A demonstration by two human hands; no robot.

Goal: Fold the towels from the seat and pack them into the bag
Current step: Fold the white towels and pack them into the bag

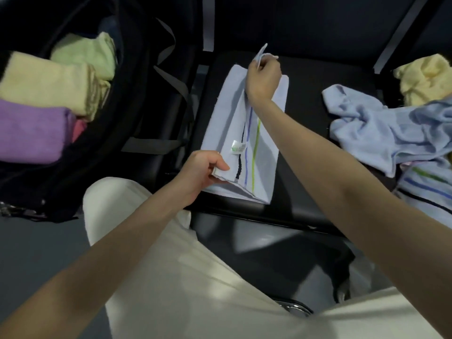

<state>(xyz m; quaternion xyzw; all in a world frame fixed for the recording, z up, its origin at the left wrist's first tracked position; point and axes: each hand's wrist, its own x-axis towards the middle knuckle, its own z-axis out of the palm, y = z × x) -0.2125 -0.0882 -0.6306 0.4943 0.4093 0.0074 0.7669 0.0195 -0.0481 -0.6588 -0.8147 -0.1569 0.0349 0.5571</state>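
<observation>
Towel (263, 152): lying half-folded on the seat (308, 133) at centre.
Left hand (204, 171): pinching the towel's near corner at 6 o'clock, thumb on top.
Right hand (263, 78): fingers curling round the far corner at 12 o'clock, lifting it.
Bag (137, 99): sitting open at 9 o'clock, holding rolled towels.
Pile (391, 128): lying crumpled at 3 o'clock.

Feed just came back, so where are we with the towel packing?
Done: four folded towels sit in the bag. In hand: left hand and right hand pinch opposite ends of the striped white towel on the seat. Left: crumpled blue, yellow and striped towels.
</observation>
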